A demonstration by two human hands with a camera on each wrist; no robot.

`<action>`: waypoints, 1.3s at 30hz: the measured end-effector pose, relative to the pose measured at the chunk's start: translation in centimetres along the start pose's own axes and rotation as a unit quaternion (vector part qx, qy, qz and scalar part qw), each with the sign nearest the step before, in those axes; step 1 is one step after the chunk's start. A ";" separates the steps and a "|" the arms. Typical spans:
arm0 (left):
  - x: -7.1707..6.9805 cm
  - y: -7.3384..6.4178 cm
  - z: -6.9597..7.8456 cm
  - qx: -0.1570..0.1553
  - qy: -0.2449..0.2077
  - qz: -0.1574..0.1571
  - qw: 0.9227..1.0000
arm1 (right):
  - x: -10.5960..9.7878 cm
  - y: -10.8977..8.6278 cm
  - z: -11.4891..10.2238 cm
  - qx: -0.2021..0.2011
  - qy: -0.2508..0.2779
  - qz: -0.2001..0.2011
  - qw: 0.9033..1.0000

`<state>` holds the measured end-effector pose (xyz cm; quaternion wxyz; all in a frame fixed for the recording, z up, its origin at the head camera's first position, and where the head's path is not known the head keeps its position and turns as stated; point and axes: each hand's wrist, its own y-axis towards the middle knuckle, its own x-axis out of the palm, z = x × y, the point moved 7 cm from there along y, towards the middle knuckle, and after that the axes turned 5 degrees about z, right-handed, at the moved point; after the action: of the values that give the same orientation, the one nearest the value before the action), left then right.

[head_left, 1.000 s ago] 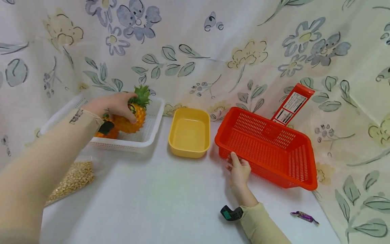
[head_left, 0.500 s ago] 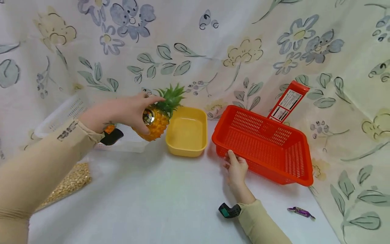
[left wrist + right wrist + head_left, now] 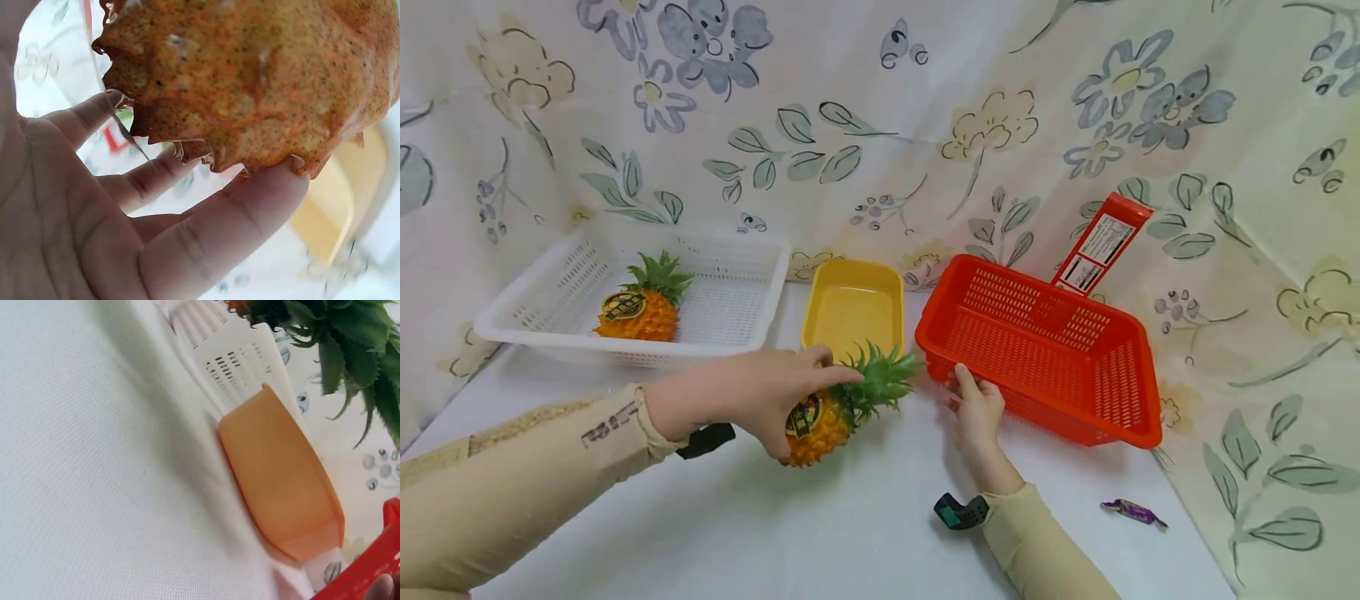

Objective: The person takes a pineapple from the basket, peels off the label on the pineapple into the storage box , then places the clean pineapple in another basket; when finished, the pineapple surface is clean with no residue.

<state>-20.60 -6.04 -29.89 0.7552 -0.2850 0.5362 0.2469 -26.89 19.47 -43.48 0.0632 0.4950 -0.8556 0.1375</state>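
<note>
My left hand point(image 3: 752, 396) grips a small pineapple point(image 3: 820, 429) by its orange body, lifted above the table in front of the yellow tub point(image 3: 857, 312). Its green crown points right, towards the red basket point(image 3: 1037, 354). In the left wrist view, fingertips press against the spiky skin of the pineapple point(image 3: 250, 81). My right hand point(image 3: 981, 417) holds the near left rim of the red basket, thumb on top; its other fingers are partly hidden. A second pineapple point(image 3: 643, 317) with a black label lies in the white basket point(image 3: 737, 308) at the left.
A purple-wrapped candy point(image 3: 1135, 512) lies near the table's right edge. Behind the red basket stands a tall red package point(image 3: 1101, 246) with a white label. A floral curtain point(image 3: 850, 75) hangs right behind the containers.
My left hand has lifted the pineapple out of the white basket and carried it right and nearer, past the yellow tub's front. My right hand has stayed at the red basket's rim.
</note>
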 end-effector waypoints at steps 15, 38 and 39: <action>5.8 1.2 0.6 0.077 0.105 -0.020 0.991 | 0.0 -0.4 -0.2 0.032 -0.025 -0.014 0.999; 5.9 0.9 -1.3 0.036 -0.082 -0.029 0.996 | 5.3 -8.2 -0.2 -0.274 -0.478 -0.431 0.715; 5.9 0.7 -1.5 0.038 -0.096 -0.019 0.994 | 5.3 -8.2 -0.1 -0.274 -0.483 -0.425 0.715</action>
<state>-20.27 -6.13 -36.04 0.8182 -0.2410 0.4643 0.2383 -22.46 11.27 -40.72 -0.1737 0.7664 -0.4697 -0.4023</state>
